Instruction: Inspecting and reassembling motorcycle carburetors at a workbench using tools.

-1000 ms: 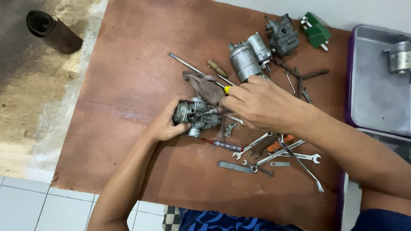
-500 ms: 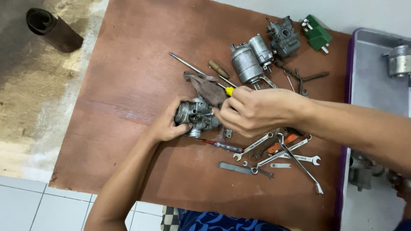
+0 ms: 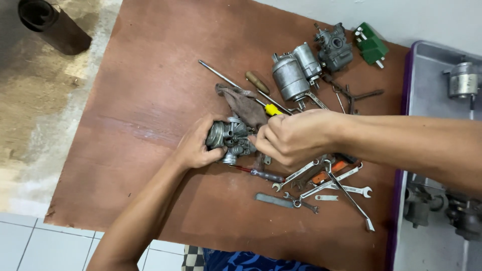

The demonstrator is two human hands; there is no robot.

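A small grey metal carburetor [image 3: 230,138] rests on the brown wooden board [image 3: 150,100] near its middle. My left hand [image 3: 195,145] grips the carburetor's left side. My right hand [image 3: 293,136] is closed with its fingertips at the carburetor's right side; what they pinch is hidden. A dirty brown rag [image 3: 244,105] lies just behind the carburetor. A screwdriver with a yellow handle [image 3: 271,109] lies beside the rag, partly under my right hand.
Several wrenches [image 3: 331,183] lie right of the carburetor. Two grey cylindrical motors [image 3: 296,73], a second carburetor [image 3: 333,47] and a green part [image 3: 371,47] sit at the back. A grey tray [image 3: 427,75] with metal parts stands at the right. A dark cylinder [image 3: 47,25] lies far left.
My right hand has slid slightly left and lower onto the carburetor's right side. The view has shifted a little. My left hand keeps its grip.
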